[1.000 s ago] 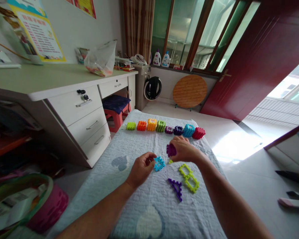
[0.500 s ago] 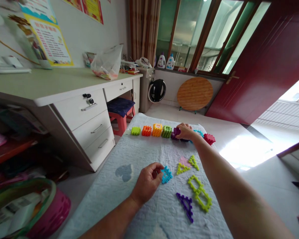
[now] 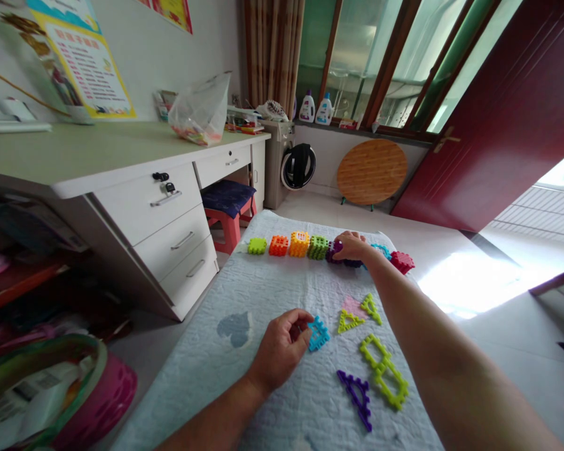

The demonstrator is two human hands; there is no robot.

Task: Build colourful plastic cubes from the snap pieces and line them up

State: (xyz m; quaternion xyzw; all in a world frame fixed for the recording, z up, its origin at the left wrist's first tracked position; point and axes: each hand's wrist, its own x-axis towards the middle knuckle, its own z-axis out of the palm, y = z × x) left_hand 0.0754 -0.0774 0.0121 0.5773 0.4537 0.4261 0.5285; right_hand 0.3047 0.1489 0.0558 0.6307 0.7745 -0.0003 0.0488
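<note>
At the far left of the row on the blue cloth (image 3: 200, 351) sits a lime block (image 3: 257, 245), then an orange block (image 3: 278, 245). Nearer, the left hand (image 3: 282, 347) pinches a light blue piece (image 3: 318, 334) by its left edge, thumb against fingers. Beyond it stand a yellow block (image 3: 299, 244) and a green block (image 3: 318, 248). Next, the right hand (image 3: 352, 245) grips a purple block (image 3: 333, 252) in the row, its far fingertips hidden. A purple triangle (image 3: 356, 401), yellow-green triangle (image 3: 352, 324) and lime double frame (image 3: 380, 365) lie nearer; a red block (image 3: 402, 262) ends the row.
</note>
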